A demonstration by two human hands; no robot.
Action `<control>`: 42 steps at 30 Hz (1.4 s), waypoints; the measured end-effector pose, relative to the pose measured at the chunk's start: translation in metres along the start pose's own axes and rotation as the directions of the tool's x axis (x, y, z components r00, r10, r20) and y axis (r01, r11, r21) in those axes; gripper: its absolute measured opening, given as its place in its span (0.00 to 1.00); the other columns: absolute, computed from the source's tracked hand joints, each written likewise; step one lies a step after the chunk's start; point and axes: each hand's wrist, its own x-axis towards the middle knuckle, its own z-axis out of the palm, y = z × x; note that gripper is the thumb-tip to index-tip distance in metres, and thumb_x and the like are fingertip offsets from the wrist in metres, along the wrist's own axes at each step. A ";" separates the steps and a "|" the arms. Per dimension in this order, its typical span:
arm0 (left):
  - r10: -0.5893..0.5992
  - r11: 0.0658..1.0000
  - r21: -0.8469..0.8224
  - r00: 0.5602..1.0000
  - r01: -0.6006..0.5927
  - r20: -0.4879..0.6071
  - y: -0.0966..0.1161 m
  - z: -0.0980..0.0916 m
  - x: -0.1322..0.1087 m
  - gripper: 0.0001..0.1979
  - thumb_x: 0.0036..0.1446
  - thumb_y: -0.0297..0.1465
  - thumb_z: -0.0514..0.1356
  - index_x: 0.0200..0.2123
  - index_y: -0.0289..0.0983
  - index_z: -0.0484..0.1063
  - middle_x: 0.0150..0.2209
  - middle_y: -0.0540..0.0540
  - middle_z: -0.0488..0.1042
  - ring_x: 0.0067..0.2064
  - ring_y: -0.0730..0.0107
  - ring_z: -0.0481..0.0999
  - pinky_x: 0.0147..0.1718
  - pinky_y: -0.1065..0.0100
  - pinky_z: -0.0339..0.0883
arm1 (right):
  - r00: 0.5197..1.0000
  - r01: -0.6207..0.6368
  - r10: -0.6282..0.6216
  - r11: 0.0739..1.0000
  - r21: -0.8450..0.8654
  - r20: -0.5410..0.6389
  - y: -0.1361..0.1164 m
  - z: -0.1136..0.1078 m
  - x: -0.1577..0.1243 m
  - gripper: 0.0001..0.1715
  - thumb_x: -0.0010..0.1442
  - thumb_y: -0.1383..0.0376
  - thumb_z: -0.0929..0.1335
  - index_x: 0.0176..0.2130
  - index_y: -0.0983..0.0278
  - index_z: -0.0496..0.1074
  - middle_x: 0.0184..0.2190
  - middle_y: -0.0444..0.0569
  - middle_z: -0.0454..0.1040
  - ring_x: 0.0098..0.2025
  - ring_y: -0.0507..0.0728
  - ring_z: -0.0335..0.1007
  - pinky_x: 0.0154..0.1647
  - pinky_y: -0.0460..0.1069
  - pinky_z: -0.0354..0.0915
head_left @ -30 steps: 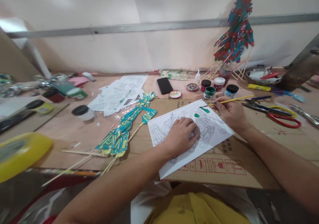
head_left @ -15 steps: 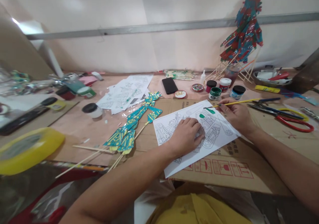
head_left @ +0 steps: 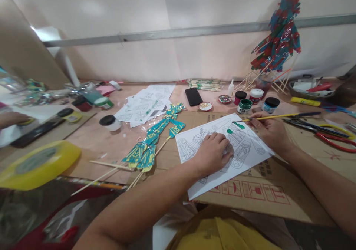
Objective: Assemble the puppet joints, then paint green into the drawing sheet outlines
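A sheet of white paper [head_left: 191, 185] printed with line drawings lies tilted on the cardboard. My left hand [head_left: 213, 151] rests on the sheet with its fingers loosely spread, holding nothing. Between the fingers of my right hand [head_left: 268, 131] is a thin paintbrush [head_left: 286, 116] with a yellow handle. The brush tip touches a green painted patch [head_left: 239, 125] near the top of the sheet, and a second small green patch lies beside it. An uncapped jar of green paint [head_left: 244, 106] stands just beyond the paper.
Left of the sheet lies a teal and yellow puppet figure [head_left: 151, 138] on sticks. Behind are a black phone [head_left: 194, 96] and more printed sheets [head_left: 147, 103]. Red-handled scissors [head_left: 333, 140] lie at right, a yellow tape roll [head_left: 63, 164] at left. Another person's hand [head_left: 12, 119] reaches in far left.
My view has swung slightly left, so everything sits farther right. Another person's hand has come in at the left edge. The brush tip stays at the same green patch.
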 end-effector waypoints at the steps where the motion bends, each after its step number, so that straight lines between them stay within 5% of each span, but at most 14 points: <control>1: 0.000 1.000 -0.003 1.000 0.000 0.001 0.000 0.000 0.000 0.14 0.63 0.38 0.57 0.46 0.36 0.70 0.50 0.40 0.72 0.52 0.55 0.69 0.53 0.53 0.64 | 1.000 0.003 -0.003 1.000 -0.006 -0.002 -0.001 0.000 0.000 0.11 0.61 0.56 0.67 0.36 0.61 0.73 0.32 0.48 0.76 0.33 0.57 0.76 0.31 0.50 0.69; 21: 0.009 1.000 -0.003 1.000 -0.009 -0.007 0.001 -0.001 0.000 0.12 0.63 0.38 0.57 0.44 0.37 0.70 0.48 0.40 0.72 0.52 0.55 0.69 0.53 0.53 0.64 | 0.998 0.038 -0.045 0.989 -0.145 -0.041 -0.014 -0.003 0.000 0.11 0.60 0.58 0.65 0.33 0.60 0.74 0.31 0.49 0.78 0.33 0.59 0.76 0.34 0.52 0.70; 35: 0.007 1.000 0.019 1.000 -0.007 0.000 0.000 0.002 0.001 0.14 0.64 0.39 0.55 0.46 0.36 0.70 0.50 0.39 0.71 0.52 0.56 0.68 0.52 0.54 0.63 | 1.000 0.022 -0.023 0.993 -0.114 -0.009 0.010 -0.003 -0.001 0.10 0.62 0.58 0.66 0.36 0.61 0.72 0.37 0.50 0.78 0.35 0.59 0.78 0.34 0.52 0.70; 42: 0.009 1.000 0.016 1.000 -0.009 -0.016 0.000 0.003 0.001 0.13 0.64 0.39 0.55 0.45 0.36 0.70 0.48 0.39 0.71 0.51 0.55 0.69 0.51 0.54 0.64 | 0.993 0.109 -0.118 0.971 -0.211 -0.030 0.006 -0.003 0.000 0.10 0.61 0.58 0.65 0.34 0.60 0.73 0.35 0.51 0.78 0.35 0.59 0.77 0.35 0.52 0.70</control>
